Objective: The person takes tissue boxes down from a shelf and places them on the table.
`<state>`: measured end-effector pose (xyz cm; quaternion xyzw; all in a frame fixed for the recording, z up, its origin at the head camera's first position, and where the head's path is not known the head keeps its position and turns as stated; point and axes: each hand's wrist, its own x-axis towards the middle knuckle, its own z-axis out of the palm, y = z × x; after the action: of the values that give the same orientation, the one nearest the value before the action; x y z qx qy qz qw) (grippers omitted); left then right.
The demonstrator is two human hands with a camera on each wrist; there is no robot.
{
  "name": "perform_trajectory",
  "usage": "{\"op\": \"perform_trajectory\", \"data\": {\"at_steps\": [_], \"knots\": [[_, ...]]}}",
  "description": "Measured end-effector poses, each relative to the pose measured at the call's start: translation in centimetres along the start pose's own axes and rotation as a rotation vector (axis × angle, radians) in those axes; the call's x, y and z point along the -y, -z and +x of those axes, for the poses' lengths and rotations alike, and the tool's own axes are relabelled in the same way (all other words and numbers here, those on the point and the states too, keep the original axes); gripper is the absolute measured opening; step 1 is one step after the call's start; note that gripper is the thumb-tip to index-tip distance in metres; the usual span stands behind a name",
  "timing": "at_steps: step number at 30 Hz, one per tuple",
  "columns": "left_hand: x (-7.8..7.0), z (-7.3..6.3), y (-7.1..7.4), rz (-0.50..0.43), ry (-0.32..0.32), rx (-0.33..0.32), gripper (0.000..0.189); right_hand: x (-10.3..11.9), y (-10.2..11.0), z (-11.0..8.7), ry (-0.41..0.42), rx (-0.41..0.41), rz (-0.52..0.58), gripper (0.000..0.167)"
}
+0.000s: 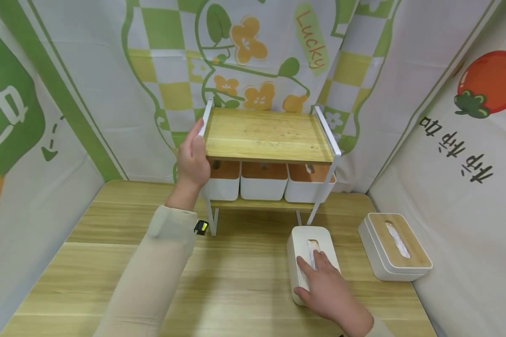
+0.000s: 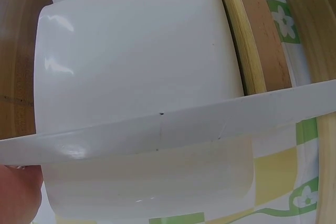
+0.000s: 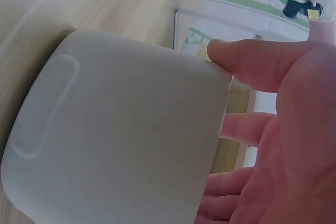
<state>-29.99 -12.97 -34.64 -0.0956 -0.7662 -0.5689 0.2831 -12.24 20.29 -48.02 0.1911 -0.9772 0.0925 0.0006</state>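
A small two-tier shelf with a wooden top (image 1: 270, 133) and white metal sides stands toward the back of the table. My left hand (image 1: 193, 159) rests against its left side, fingers extended along the white rail (image 1: 206, 117). In the left wrist view, a fingertip (image 2: 20, 195) shows beside the white metal bar (image 2: 163, 129). My right hand (image 1: 326, 285) lies over a white tissue box (image 1: 297, 262), fingers spread on its top near the slot. The right wrist view has the thumb (image 3: 247, 61) at the box's upper edge, the other fingers across its top.
Three white boxes (image 1: 263, 187) with brown lids sit side by side on the lower tier. At the table's right edge is another tissue box (image 1: 405, 271) with a wooden lid. Printed fabric (image 1: 173, 61) hangs behind and on both sides of the wooden table (image 1: 122, 262).
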Motion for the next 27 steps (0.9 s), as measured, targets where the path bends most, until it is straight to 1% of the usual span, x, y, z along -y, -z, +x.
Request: {"op": "perform_trajectory", "data": {"at_steps": [4, 7, 11, 14, 18, 21, 27], "knots": [[0.0, 0.0, -0.1, 0.005, -0.013, -0.004, 0.062, -0.6, 0.3, -0.3, -0.052, -0.014, -0.007, 0.064], [0.1, 0.0, -0.1, 0.005, -0.011, -0.006, 0.062, -0.8, 0.5, -0.5, -0.088, -0.009, -0.036, 0.063], [0.1, 0.0, -0.1, 0.001, -0.016, -0.007, 0.062, -0.8, 0.9, -0.8, -0.122, 0.016, -0.078, 0.059], [0.0, 0.1, -0.2, -0.008, -0.024, -0.004, 0.062, -0.8, 1.4, -0.8, -0.159, 0.034, -0.086, 0.057], [-0.1, 0.1, -0.2, -0.014, -0.007, 0.002, 0.063, -1.2, 1.9, -0.8, -0.201, 0.076, -0.088, 0.057], [-0.1, 0.1, -0.1, -0.015, 0.002, 0.010, 0.062, -1.9, 2.1, -0.8, -0.216, 0.091, -0.092, 0.057], [0.1, -0.1, 0.0, -0.024, 0.012, 0.024, 0.061, -3.3, 2.0, -0.7, -0.206, 0.100, -0.092, 0.056]]}}
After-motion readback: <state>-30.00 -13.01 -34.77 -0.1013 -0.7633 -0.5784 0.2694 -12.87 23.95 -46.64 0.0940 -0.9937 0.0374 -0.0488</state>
